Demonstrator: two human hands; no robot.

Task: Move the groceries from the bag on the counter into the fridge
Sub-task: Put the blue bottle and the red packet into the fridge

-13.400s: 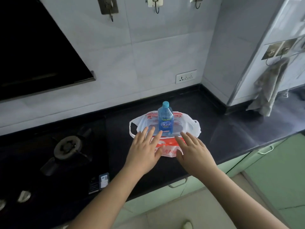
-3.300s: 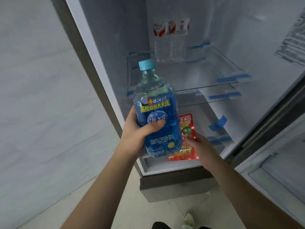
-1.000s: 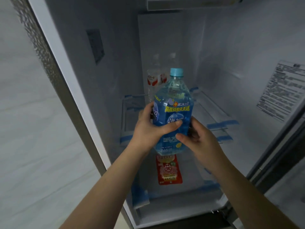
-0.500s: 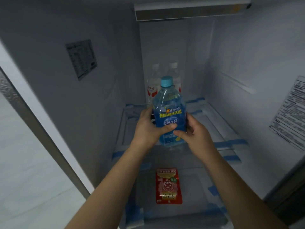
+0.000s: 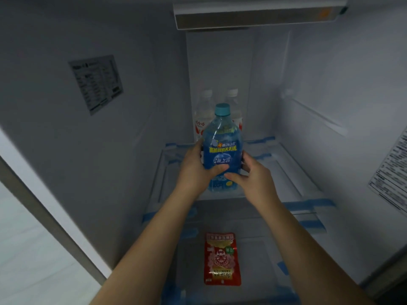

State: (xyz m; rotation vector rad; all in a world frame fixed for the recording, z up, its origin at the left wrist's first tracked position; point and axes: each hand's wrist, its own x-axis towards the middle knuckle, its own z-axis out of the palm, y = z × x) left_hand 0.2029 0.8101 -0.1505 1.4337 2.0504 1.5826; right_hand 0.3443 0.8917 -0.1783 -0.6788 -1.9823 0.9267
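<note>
— Where now with the blue bottle point(image 5: 222, 148)?

— Upright, over the front part of the upper glass shelf point(image 5: 284, 172), ahead of two clear bottles point(image 5: 218, 111) at the back edge. Base at the glass or just above; cannot tell which.

— Held how?

— Left hand point(image 5: 196, 170) curled round the label side, thumb across the front. Right hand point(image 5: 253, 175) wrapped round the other side, fingers bent on it.

— Done so far?

— Red packet point(image 5: 222, 259) flat on the lower shelf, near the front edge. Probably nearly finished: letting go of the bottle left. Bag and counter out of view, so leftovers unknown.
</note>
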